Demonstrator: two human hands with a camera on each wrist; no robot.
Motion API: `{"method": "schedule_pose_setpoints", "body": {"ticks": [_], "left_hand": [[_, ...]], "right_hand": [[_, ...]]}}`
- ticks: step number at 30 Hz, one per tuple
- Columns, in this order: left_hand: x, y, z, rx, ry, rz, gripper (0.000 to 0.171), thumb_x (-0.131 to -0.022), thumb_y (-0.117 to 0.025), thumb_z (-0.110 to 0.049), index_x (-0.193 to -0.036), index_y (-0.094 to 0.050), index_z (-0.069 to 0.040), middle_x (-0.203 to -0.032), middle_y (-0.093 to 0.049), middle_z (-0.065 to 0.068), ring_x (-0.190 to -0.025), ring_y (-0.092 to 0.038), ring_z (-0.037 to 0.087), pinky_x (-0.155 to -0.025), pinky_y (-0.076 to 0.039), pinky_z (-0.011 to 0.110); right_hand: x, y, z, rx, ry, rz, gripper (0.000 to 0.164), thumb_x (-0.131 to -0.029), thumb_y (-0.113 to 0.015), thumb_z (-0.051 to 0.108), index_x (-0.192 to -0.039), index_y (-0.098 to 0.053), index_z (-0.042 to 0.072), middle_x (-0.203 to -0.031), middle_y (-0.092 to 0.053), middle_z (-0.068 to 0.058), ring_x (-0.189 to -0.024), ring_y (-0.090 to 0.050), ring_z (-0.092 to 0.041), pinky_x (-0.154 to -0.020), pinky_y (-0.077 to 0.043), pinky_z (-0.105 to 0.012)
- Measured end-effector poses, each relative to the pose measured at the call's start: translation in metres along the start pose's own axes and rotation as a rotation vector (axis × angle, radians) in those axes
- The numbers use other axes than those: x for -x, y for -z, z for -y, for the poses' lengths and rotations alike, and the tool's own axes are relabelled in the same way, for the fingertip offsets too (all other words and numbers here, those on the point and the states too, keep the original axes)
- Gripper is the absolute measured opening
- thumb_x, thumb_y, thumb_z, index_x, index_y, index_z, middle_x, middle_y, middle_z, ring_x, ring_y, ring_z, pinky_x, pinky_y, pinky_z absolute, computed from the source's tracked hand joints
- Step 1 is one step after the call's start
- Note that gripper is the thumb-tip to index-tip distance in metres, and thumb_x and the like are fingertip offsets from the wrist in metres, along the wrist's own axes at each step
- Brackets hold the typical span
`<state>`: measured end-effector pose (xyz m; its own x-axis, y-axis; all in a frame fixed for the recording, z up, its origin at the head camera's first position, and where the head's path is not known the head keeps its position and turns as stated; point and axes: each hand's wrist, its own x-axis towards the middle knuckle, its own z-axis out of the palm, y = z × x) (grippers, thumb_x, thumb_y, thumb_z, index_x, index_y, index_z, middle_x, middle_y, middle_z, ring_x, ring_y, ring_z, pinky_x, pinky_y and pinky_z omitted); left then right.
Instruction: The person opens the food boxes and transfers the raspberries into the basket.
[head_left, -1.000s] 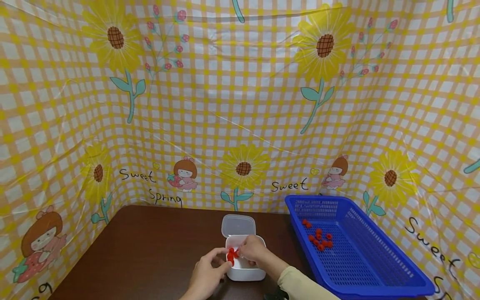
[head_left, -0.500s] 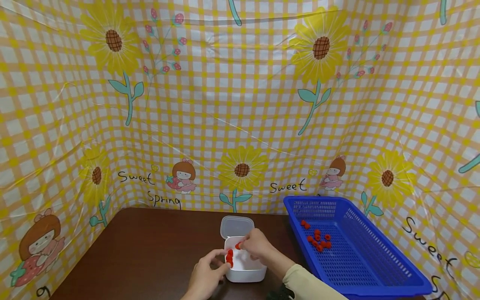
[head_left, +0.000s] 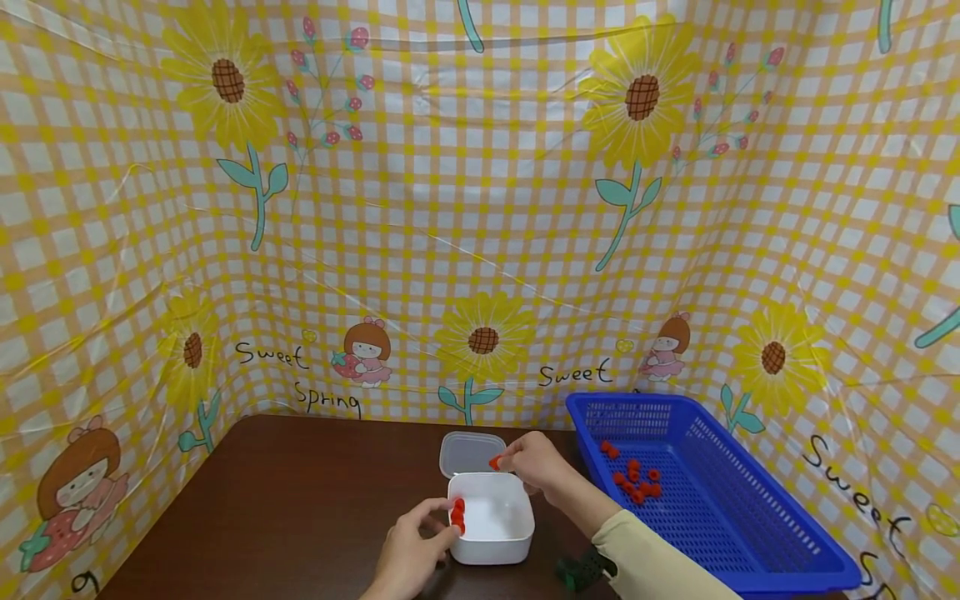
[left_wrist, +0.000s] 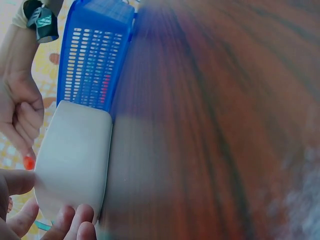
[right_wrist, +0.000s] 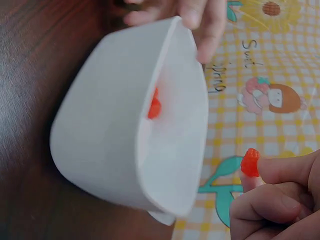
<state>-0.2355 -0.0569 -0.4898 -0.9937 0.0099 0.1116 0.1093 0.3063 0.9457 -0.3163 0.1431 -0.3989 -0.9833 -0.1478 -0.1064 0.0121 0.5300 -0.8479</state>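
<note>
A red toy raspberry (right_wrist: 251,162) is pinched between the thumb and forefinger of my right hand (head_left: 531,462), above the back right rim of a white plastic box (head_left: 495,550). My left hand (head_left: 412,546) holds the box at its left side, with fingertips at the rim and others against the outer wall in the left wrist view. Several more raspberries (head_left: 458,517) lie in a row along the inside of the box's left wall. Part of that row is hidden by the wall in the right wrist view. The clear lid (head_left: 468,454) lies folded back behind the box.
A blue perforated basket (head_left: 720,508) stands on the right, with several raspberries (head_left: 637,483) at its back left. The dark brown table (head_left: 300,500) extends to the left. A checked, flower-printed cloth (head_left: 420,250) encloses the back and sides. A dark green wristband (head_left: 577,571) is at my right wrist.
My right hand has lifted a raspberry out of the box, moving up and back to the right. The left hand has kept its place at the box.
</note>
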Motion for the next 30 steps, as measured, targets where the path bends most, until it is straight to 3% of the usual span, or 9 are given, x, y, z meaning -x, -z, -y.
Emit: {"method": "schedule_pose_setpoints", "body": {"ticks": [17, 24, 30], "left_hand": [[0.000, 0.001, 0.001, 0.009, -0.021, -0.002, 0.035, -0.087, -0.078, -0.019, -0.119, -0.068, -0.012, -0.080, -0.062, 0.001, -0.060, -0.063, 0.018, -0.054, -0.048, 0.030], [0.000, 0.001, 0.001, 0.010, -0.017, 0.000, 0.035, -0.087, -0.078, -0.019, -0.120, -0.068, -0.012, -0.080, -0.062, 0.001, -0.061, -0.062, 0.018, -0.054, -0.048, 0.030], [0.000, 0.001, 0.001, 0.007, -0.009, 0.001, 0.036, -0.087, -0.078, -0.020, -0.121, -0.068, -0.012, -0.080, -0.062, 0.001, -0.061, -0.062, 0.017, -0.055, -0.048, 0.030]], "right_hand": [[-0.009, 0.070, 0.002, -0.025, 0.039, -0.063, 0.022, -0.097, -0.060, 0.006, -0.109, -0.071, -0.009, -0.051, -0.026, 0.009, -0.045, -0.016, -0.006, -0.043, -0.021, -0.021], [-0.013, 0.098, -0.007, -0.008, 0.033, -0.103, 0.028, -0.098, -0.059, 0.008, -0.116, -0.068, -0.011, -0.061, -0.044, 0.009, -0.044, -0.018, -0.007, -0.044, -0.023, -0.024], [-0.016, 0.116, -0.018, -0.004, 0.017, -0.109, 0.032, -0.100, -0.057, 0.009, -0.122, -0.064, -0.012, -0.052, -0.031, 0.010, -0.043, -0.020, -0.006, -0.045, -0.027, -0.024]]}}
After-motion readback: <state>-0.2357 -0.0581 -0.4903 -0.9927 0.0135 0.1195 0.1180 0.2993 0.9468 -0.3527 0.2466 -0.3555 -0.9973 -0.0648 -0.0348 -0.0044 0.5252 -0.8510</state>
